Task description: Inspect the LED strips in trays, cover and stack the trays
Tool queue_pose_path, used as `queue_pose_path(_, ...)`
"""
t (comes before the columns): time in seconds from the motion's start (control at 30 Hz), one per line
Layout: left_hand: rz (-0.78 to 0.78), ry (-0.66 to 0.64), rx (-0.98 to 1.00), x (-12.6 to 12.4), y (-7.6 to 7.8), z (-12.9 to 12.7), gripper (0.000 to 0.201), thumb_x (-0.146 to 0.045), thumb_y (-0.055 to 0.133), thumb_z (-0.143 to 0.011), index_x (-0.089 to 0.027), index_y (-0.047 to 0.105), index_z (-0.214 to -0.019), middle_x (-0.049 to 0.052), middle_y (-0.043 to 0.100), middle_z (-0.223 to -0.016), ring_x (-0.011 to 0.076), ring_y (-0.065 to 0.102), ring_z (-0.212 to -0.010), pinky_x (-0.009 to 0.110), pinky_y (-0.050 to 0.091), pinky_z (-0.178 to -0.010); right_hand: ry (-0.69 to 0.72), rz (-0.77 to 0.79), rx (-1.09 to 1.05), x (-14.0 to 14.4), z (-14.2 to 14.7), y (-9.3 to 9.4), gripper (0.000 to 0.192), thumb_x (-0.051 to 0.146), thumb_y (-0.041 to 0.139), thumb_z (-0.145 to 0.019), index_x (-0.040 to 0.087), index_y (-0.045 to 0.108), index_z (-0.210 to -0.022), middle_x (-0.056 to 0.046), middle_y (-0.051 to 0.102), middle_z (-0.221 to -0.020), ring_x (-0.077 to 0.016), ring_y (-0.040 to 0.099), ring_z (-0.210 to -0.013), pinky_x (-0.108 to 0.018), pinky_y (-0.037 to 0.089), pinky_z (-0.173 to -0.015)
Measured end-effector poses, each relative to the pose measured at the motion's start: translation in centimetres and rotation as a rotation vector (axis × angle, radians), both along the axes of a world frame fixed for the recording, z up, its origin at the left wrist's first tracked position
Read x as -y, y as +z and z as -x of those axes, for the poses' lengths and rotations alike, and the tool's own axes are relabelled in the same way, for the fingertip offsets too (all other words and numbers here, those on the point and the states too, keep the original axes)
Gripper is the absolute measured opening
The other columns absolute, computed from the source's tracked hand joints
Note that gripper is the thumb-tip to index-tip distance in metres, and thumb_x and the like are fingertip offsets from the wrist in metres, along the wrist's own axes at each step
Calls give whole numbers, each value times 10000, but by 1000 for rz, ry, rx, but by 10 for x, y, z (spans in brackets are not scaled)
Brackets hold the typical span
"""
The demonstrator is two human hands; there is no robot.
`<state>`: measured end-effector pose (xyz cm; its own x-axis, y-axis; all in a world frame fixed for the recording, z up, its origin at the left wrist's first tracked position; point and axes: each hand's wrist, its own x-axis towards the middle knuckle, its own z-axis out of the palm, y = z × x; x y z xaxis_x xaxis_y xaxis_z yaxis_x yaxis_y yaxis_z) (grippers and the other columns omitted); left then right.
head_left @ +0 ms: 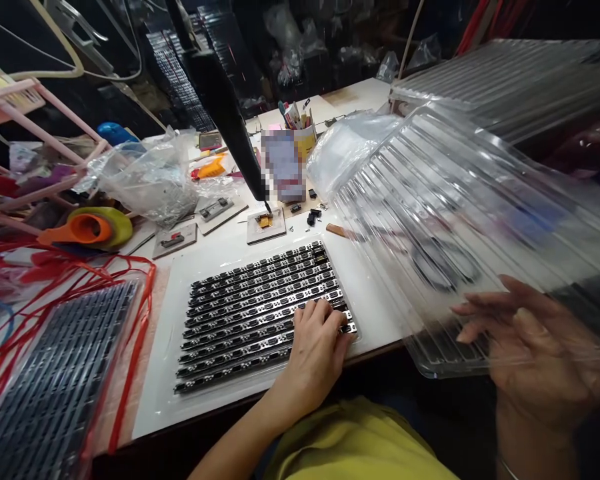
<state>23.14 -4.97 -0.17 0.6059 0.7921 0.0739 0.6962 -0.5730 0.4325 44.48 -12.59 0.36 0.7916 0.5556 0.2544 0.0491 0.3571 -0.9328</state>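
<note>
Fingers (325, 319) of your left hand (314, 353) rest spread on the filled tray of connectors (260, 313) at the bench (220, 250) edge; your right hand (535, 347) grips the clear ribbed tray (455, 220), lifted, not yet set down. Beyond, small jig blocks (266, 225), a pen cup (300, 133) and plastic bags (150, 177) crowd the bench.

Connector tray (260, 313) sits on the surface (220, 250) right in front of me, empty tray (460, 220) to its right, tape roll (97, 228) far left.
</note>
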Motion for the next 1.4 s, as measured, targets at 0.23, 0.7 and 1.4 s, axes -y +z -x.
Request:
queue_pose_path(0.23,-94,22,-94,-5,6,-1,152,-304,491,-915,-190,591,-928,60,534,-955,227,436,-903,405,348,-756,0,1,-17,-1,-3,-3,327,175,532,-757,147,701,-1036,-108,683,-815,-272,671,-653,-322,459,-381)
queue_pose_path(0.7,-193,-157,-183,-8,11,5,186,-194,419,-928,-185,599,-881,72,551,-935,227,445,-892,410,340,-741,51,5,-57,-2,1,-4,306,212,578,-760,157,703,-1034,-106,673,-811,-280,669,-671,-320,453,-387)
queue_pose_path(1.4,-151,-30,-242,-36,5,-14,70,-188,608,-812,-184,540,-795,75,550,-934,253,457,-913,403,351,-742,0,9,-65,7,-6,-2,311,224,586,-736,149,704,-1014,-108,674,-789,-281,666,-654,-322,450,-375)
